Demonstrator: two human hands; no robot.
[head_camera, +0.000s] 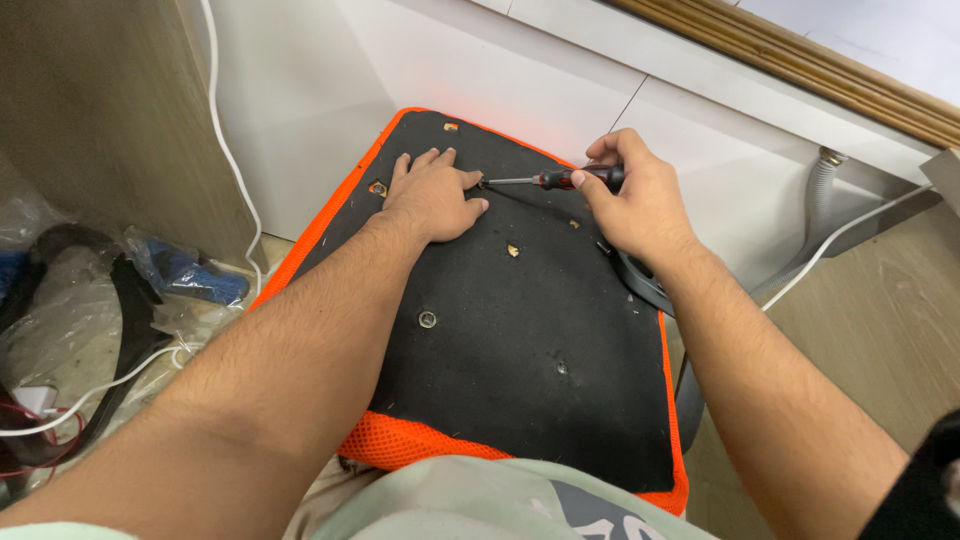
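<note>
The right hand (632, 205) has its grip clamped on a screwdriver (550, 179) at upper centre, the tip beside the flat, open left hand (435, 195). Both rest on the black, orange-edged seat base (520, 340) filling mid-frame; clear plastic bags (60, 290) crowd the left edge, bare floor (880, 310) lies right.

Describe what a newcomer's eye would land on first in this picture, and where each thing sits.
First, the black seat panel with its bright orange mesh edge, filling the centre. Near its top, the left hand presses flat on it while the right hand holds a screwdriver, tip by the left fingers. Plastic-wrapped parts lie at left.
</note>
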